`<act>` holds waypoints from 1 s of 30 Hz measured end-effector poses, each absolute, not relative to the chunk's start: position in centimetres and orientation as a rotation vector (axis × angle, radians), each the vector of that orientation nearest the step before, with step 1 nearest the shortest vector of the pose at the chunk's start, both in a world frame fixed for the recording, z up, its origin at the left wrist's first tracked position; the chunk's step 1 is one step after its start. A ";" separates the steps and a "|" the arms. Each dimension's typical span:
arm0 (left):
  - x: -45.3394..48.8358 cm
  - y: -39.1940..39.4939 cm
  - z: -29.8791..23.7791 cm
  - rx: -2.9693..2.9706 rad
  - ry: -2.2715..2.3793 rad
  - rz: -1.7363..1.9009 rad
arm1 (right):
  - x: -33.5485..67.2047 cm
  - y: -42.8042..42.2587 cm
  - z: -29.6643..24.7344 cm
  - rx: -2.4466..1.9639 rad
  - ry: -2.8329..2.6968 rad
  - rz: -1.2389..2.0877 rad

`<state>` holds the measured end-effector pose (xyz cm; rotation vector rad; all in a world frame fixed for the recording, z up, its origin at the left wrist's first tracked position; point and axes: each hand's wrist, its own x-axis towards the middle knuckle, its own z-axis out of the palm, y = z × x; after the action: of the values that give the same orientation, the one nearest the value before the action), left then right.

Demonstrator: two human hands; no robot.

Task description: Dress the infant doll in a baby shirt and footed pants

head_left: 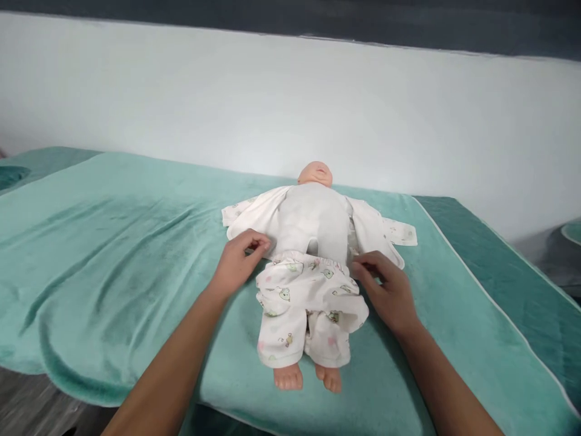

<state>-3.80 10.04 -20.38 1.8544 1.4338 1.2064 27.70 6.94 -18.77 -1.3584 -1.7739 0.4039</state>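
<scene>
A baby doll (316, 172) lies on its back with its head at the far side and its bare feet (288, 376) towards me. Its white jacket (261, 212) is spread open to both sides, baring a pale grey-white midsection (308, 215) with a small dark notch low down. Printed white trousers (313, 290) cover the legs, bunched below the waistband. My left hand (240, 260) is closed in a pinch beside the jacket's lower edge. At the other side of the waist, my right hand (385, 287) also pinches; whatever its fingertips hold is too small to make out.
A green plush cover (149, 242) lies under the doll, with folds at the left. A darker green strip (503, 260) runs along the right. Behind stands a white wall (227, 97) with a dark band above. Grey floor (27, 399) shows at lower left.
</scene>
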 end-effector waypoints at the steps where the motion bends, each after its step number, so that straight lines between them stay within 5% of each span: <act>1: -3.5 9.7 -20.0 1.754 1.308 1.108 | 27.1 7.1 -18.7 -1.308 -1.823 0.512; 10: -4.7 8.7 -18.6 1.463 0.906 0.802 | 27.9 7.1 -18.9 -1.101 -1.869 1.047; 22: -3.7 9.2 -19.2 1.612 0.978 0.987 | 25.6 7.6 -19.3 -1.199 -1.740 0.350; 30: -1.4 12.3 -19.7 1.538 1.255 1.260 | 24.7 10.9 -17.5 -1.393 -1.541 0.451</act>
<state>-1.44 12.27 -19.67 1.5378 1.2549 1.2598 24.72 10.87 -17.49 -1.3928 -1.5411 0.4512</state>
